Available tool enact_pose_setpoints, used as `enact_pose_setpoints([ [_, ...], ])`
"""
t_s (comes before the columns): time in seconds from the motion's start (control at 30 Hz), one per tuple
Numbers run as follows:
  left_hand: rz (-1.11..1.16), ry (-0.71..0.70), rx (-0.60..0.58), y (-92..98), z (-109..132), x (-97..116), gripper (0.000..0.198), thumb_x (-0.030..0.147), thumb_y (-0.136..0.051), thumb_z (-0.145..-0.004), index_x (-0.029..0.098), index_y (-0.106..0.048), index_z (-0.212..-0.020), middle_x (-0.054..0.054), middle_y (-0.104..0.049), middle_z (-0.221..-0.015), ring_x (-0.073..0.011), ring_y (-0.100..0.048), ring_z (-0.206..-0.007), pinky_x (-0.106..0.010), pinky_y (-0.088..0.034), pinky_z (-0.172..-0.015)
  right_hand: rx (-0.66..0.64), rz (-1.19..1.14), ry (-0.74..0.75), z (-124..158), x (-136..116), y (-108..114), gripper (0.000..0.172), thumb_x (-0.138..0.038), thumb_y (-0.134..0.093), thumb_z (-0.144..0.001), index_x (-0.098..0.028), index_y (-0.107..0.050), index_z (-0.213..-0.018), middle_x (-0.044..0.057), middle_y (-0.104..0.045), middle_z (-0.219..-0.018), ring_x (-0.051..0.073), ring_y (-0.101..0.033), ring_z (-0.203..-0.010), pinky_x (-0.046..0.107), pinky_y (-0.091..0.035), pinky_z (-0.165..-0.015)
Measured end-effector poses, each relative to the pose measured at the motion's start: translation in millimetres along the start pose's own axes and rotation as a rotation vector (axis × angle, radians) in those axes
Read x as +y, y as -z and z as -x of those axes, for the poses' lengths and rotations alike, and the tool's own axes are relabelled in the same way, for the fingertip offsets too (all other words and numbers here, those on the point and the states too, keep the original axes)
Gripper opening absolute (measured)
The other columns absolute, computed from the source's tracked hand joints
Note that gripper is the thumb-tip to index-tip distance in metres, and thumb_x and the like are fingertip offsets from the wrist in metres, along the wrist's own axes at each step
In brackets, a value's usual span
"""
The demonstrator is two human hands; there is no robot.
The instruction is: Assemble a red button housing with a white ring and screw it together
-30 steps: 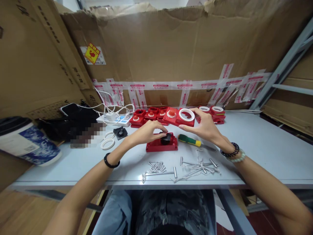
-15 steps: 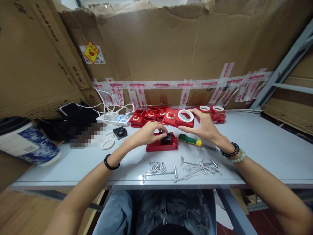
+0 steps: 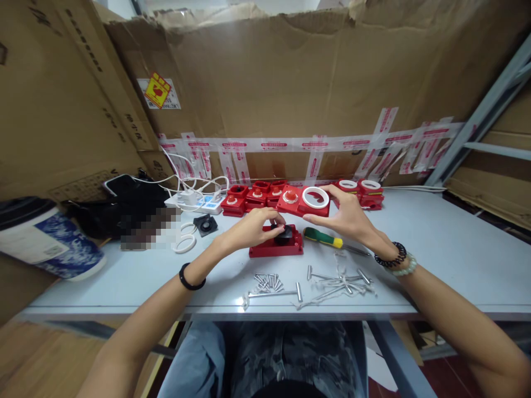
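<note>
Here's the left hand (image 3: 251, 226), bent over the red base (image 3: 276, 250) at mid-table, thumb and fingertips pinching the black part (image 3: 283, 237). That part sits over the right half of the base, the hand hiding some of both.

Over to the right hand (image 3: 350, 214): I see thumb and fingers set apart, gripping the right end of the red cover (image 3: 300, 202) between them. The cover is tilted toward me behind the base, orange button (image 3: 290, 196) on its left, white ring (image 3: 315, 207) on its right. I can't tell whether it touches the boxes (image 3: 234, 203) behind it.

Green and yellow, the screwdriver (image 3: 321, 237) lies just right of the base, shaft pointing right. Nearer me, a small heap of screws (image 3: 269, 283), one T-bar (image 3: 274, 293) just in front of it, and a tangle of more bars (image 3: 344, 283) with white string (messy, that corner).

On the left, two loose rings (image 3: 183, 251) lie beside a black plate (image 3: 205, 225), with the power strip (image 3: 201, 204) behind and a big cup (image 3: 70, 237) at far left.
</note>
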State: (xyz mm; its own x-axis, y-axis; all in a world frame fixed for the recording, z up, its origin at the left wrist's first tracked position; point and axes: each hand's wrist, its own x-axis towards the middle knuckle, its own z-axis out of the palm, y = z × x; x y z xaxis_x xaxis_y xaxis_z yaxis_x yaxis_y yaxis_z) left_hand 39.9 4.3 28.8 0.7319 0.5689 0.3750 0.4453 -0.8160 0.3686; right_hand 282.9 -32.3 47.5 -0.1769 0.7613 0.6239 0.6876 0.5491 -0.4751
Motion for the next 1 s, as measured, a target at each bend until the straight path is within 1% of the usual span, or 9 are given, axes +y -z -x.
enact_pose_setpoints([
  [0.17,-0.002,0.002,0.012,-1.8,1,0,0.015,0.028,-0.055,-0.089,0.016,-0.063,-0.094,-0.005,-0.068,-0.092,-0.0156,-0.062,-0.085,-0.03,-0.048,-0.08,-0.001,-0.003,-0.001,0,-1,0,0.055,-0.046,-0.077,-0.065,-0.018,-0.061,-0.108,0.007,-0.071,-0.1,0.024,-0.066,-0.088,0.039,-0.053,-0.078],
  [0.27,-0.026,0.02,0.031,-0.6,2,2,0.019,0.032,-0.057,-0.089,0.017,-0.061,-0.099,-0.006,-0.067,-0.097,-0.0173,-0.061,-0.089,-0.032,-0.048,-0.082,0.001,-0.005,0.005,0,0,1,0.054,-0.047,-0.077,-0.065,-0.018,-0.061,-0.108,0.007,-0.07,-0.1,0.024,-0.066,-0.088,0.04,-0.054,-0.078],
  [0.33,-0.027,0.025,0.048,4.8,3,3,0.019,0.032,-0.056,-0.089,0.017,-0.06,-0.101,-0.006,-0.067,-0.1,-0.0176,-0.061,-0.092,-0.032,-0.047,-0.084,0.011,-0.007,0.024,0,0,1,0.054,-0.049,-0.076,-0.066,-0.018,-0.061,-0.108,0.007,-0.07,-0.101,0.024,-0.066,-0.088,0.04,-0.053,-0.079],
  [0.43,-0.011,0.045,0.078,22.0,10,4,0.017,0.03,-0.052,-0.091,0.017,-0.061,-0.096,-0.006,-0.067,-0.099,-0.0167,-0.061,-0.093,-0.03,-0.047,-0.084,0.026,-0.01,0.042,0,0,2,0.055,-0.05,-0.076,-0.066,-0.018,-0.062,-0.108,0.008,-0.07,-0.101,0.024,-0.066,-0.089,0.04,-0.053,-0.08],
  [0.57,-0.088,0.154,0.155,50.3,39,-10,0.021,0.033,-0.048,-0.092,0.018,-0.062,-0.096,-0.006,-0.067,-0.099,-0.0177,-0.061,-0.09,-0.03,-0.047,-0.08,0.029,-0.005,0.026,-1,0,3,0.056,-0.052,-0.076,-0.065,-0.018,-0.062,-0.108,0.007,-0.07,-0.099,0.024,-0.065,-0.087,0.039,-0.053,-0.078],
  [0.67,-0.194,0.275,0.086,61.7,74,-31,0.026,0.039,-0.05,-0.09,0.017,-0.063,-0.097,-0.007,-0.068,-0.101,-0.0205,-0.061,-0.092,-0.032,-0.046,-0.084,0.03,0.027,0.022,-1,0,3,0.057,-0.054,-0.075,-0.065,-0.018,-0.062,-0.108,0.007,-0.07,-0.096,0.024,-0.065,-0.083,0.038,-0.053,-0.073],
  [0.77,-0.273,0.393,-0.02,62.4,105,-52,0.036,0.049,-0.052,-0.087,0.018,-0.063,-0.103,-0.009,-0.066,-0.106,-0.0237,-0.06,-0.097,-0.035,-0.046,-0.086,0.023,0.042,0.021,-1,0,2,0.057,-0.055,-0.074,-0.065,-0.018,-0.062,-0.106,0.007,-0.069,-0.094,0.024,-0.064,-0.08,0.037,-0.053,-0.07],
  [0.83,-0.309,0.456,-0.064,60.1,118,-61,0.043,0.054,-0.054,-0.084,0.019,-0.063,-0.107,-0.011,-0.066,-0.11,-0.0262,-0.06,-0.099,-0.036,-0.046,-0.086,0.02,0.048,0.027,-1,0,2,0.057,-0.056,-0.074,-0.065,-0.018,-0.062,-0.106,0.007,-0.069,-0.095,0.024,-0.064,-0.081,0.038,-0.052,-0.07],
  [1.0,-0.314,0.514,-0.103,55.3,128,-70,0.051,0.06,-0.058,-0.077,0.019,-0.066,-0.106,-0.01,-0.068,-0.1,-0.0269,-0.061,-0.093,-0.035,-0.047,-0.082,0.012,0.057,0.034,-1,1,1,0.056,-0.055,-0.074,-0.067,-0.018,-0.062,-0.108,0.007,-0.07,-0.096,0.025,-0.065,-0.083,0.038,-0.053,-0.072],
])
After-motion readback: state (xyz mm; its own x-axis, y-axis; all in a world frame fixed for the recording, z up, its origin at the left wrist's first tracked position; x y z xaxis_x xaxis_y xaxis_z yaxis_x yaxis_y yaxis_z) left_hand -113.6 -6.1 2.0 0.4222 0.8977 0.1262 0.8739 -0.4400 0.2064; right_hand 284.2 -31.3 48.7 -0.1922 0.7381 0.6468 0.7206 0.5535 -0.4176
